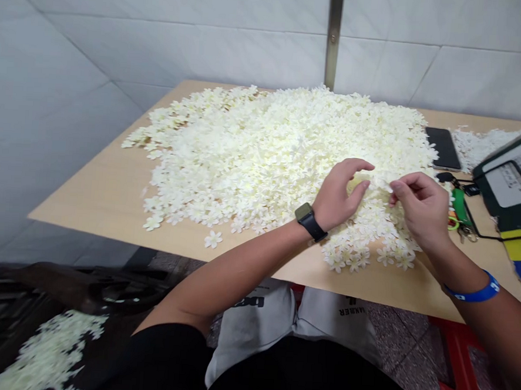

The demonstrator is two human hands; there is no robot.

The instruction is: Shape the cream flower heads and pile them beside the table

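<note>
A big heap of small cream-white fabric flowers (272,143) covers most of a light wooden table (106,191). My left hand (342,194), with a black watch on the wrist, hovers over the heap's near right edge with its fingers curled and pinching at a white flower (382,182). My right hand (421,208), with a blue band on the wrist, is just to the right, its fingertips pinched on the same flower. The two hands almost touch.
A black phone (443,147) lies at the heap's right edge, with keys and green tags (460,210) nearer me. A dark box with a printed sheet (515,181) stands at the far right. More flowers (52,347) lie on the floor at lower left. A red stool (462,360) is under the table.
</note>
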